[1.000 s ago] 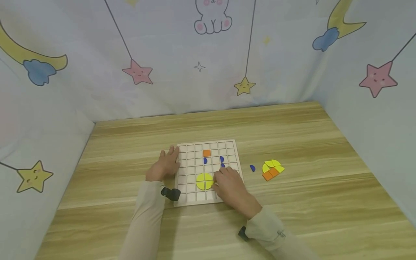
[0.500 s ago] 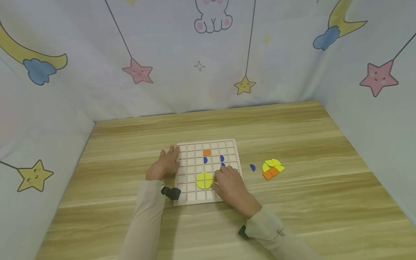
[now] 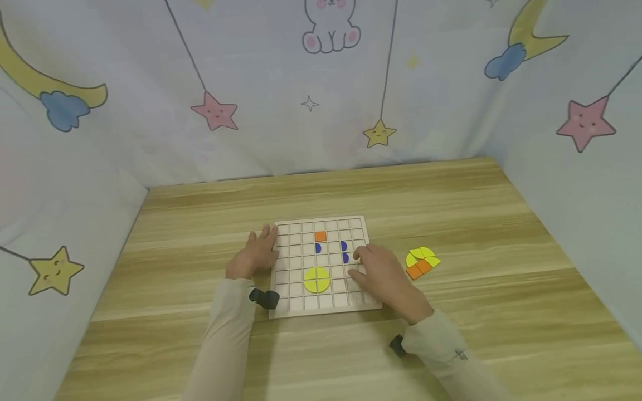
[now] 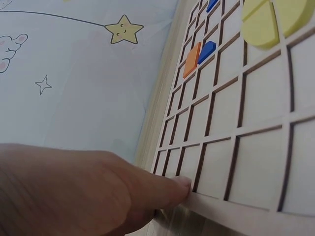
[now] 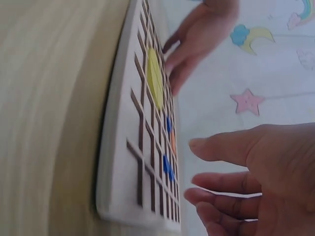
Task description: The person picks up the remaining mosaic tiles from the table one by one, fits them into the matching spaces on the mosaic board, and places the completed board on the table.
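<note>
A pale wooden grid board (image 3: 296, 303) lies on the table. My left hand (image 3: 257, 253) rests along its left edge with fingers stretched out; in the left wrist view the fingertip (image 4: 183, 183) presses the rim. My right hand (image 3: 386, 273) hovers over the board's right side, thumb and fingers apart with nothing between them in the right wrist view. Close to its fingertips are two blue half-circle tiles (image 3: 345, 258), one behind the other. A third blue half-circle (image 3: 318, 248) sits below an orange square tile (image 3: 320, 236). Several yellow quarter-circle tiles (image 3: 311, 274) form a full circle on the board.
Right of the board lies a small pile of yellow tiles (image 3: 416, 253) and orange square tiles (image 3: 420, 269). Wood-grain table (image 3: 225, 211) surrounds the board. Printed cloth walls (image 3: 281, 133) stand at the back and both sides.
My right hand has lifted off beside the yellow circle and moved right, uncovering the lower blue half-circle. It now covers the spot of the loose blue half-circle. The left hand stays put.
</note>
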### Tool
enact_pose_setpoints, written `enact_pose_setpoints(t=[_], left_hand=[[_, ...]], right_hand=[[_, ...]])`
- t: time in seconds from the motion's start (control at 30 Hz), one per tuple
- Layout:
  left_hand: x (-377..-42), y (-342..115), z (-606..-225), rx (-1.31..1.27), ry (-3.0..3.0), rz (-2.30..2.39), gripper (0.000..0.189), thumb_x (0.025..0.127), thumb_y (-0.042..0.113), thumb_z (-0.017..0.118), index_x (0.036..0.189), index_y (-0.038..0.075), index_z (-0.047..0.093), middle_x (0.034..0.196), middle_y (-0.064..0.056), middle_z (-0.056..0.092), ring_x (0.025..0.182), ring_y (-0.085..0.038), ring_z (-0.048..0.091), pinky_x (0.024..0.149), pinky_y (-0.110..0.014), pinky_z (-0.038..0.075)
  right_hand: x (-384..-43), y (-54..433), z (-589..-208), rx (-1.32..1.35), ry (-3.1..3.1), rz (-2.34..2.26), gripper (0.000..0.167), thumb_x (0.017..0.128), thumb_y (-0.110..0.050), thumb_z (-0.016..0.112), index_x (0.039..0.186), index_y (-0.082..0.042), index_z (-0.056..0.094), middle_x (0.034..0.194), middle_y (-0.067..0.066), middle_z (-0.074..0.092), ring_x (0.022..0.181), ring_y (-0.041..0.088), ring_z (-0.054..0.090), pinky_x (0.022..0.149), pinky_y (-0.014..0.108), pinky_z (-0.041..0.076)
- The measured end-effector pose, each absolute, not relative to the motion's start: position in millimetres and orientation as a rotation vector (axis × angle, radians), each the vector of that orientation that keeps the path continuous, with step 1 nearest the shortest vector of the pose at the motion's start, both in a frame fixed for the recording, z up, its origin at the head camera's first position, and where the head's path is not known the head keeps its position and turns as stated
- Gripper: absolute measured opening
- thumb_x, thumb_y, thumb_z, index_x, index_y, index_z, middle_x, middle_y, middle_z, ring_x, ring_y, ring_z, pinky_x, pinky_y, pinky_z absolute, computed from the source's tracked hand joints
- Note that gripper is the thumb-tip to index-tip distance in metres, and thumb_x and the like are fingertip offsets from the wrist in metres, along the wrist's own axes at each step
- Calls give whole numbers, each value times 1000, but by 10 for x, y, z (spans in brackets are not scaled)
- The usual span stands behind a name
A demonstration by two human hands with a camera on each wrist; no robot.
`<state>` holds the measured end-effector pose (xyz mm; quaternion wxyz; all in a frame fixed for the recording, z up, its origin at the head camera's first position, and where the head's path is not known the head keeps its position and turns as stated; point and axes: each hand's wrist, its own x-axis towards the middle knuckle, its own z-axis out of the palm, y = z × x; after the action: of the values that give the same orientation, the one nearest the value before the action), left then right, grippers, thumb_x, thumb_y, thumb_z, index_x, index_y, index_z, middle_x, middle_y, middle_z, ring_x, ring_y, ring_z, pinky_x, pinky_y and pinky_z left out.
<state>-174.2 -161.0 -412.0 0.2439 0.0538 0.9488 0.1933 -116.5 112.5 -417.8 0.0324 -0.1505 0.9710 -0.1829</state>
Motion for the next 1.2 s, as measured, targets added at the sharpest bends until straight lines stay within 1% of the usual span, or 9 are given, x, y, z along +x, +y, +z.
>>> enact_pose_setpoints(t=[0.07, 0.3, 0.43, 0.53, 0.63, 0.77, 0.87, 1.07, 1.2], left_hand=[[-1743, -1603, -4114, 154, 2591, 529, 63, 101, 14, 36, 153, -1, 3, 158, -25, -4, 142, -52, -7, 117, -60, 1], [-1725, -1601, -4099, 159, 2581, 514, 63, 101, 15, 37, 153, -1, 3, 158, -25, -5, 142, -52, -7, 117, -61, 2], [-1720, -1594, -4095, 193, 2587, 492, 63, 101, 14, 37, 152, -3, 3, 157, -27, -4, 142, -50, -6, 118, -58, 0], [-1726, -1585, -4088, 211, 2591, 479, 63, 102, 13, 37, 152, -4, 3, 157, -27, -5, 142, -50, -6, 118, -57, -1], [-1738, -1578, -4078, 214, 2592, 463, 63, 102, 13, 36, 151, -4, 2, 157, -27, -5, 143, -49, -5, 118, -56, -3], [-1744, -1577, -4074, 216, 2597, 447, 62, 102, 13, 36, 151, -5, 3, 157, -28, -4, 144, -47, -4, 119, -55, -4], [-1743, -1583, -4074, 211, 2603, 447, 62, 102, 13, 36, 151, -5, 3, 157, -28, -3, 144, -46, -3, 119, -55, -3], [-1747, -1601, -4079, 207, 2600, 449, 62, 101, 12, 36, 151, -6, 2, 157, -29, -4, 143, -49, -4, 118, -56, -4], [-1751, -1603, -4094, 223, 2605, 445, 62, 101, 12, 36, 151, -7, 3, 156, -29, -3, 145, -46, -3, 119, -56, -3]], right_hand=[[-1200, 1229, -4170, -451, 2953, -608, 28, 87, -27, 67, 108, -7, 64, 96, 4, 63, 87, 20, 56, 78, 35, 49], [-1297, 1648, -4242, -523, 2937, -676, 33, 85, -19, 68, 113, -3, 62, 110, 11, 63, 102, 29, 59, 89, 44, 50], [-1315, 1868, -4239, -584, 2972, -652, 35, 83, -12, 70, 115, -2, 62, 116, 15, 61, 112, 37, 54, 97, 52, 43], [-1323, 1977, -4226, -598, 2983, -621, 33, 81, -7, 71, 113, -3, 63, 117, 16, 59, 112, 39, 50, 97, 55, 38], [-1340, 2025, -4231, -572, 2977, -623, 29, 80, -7, 71, 109, -5, 66, 116, 15, 58, 109, 38, 48, 93, 54, 38], [-1385, 2035, -4281, -566, 2972, -626, 22, 82, -12, 72, 103, -9, 69, 115, 14, 59, 105, 34, 48, 89, 50, 38], [-1423, 2027, -4317, -577, 2976, -647, 20, 83, -16, 73, 102, -10, 70, 114, 14, 59, 103, 33, 48, 87, 49, 38], [-1475, 1992, -4359, -593, 2982, -667, 22, 82, -19, 75, 101, -11, 71, 112, 13, 60, 103, 33, 50, 88, 49, 38], [-1479, 1977, -4371, -582, 2970, -667, 20, 82, -19, 75, 99, -9, 70, 111, 12, 60, 104, 32, 50, 89, 50, 39]])
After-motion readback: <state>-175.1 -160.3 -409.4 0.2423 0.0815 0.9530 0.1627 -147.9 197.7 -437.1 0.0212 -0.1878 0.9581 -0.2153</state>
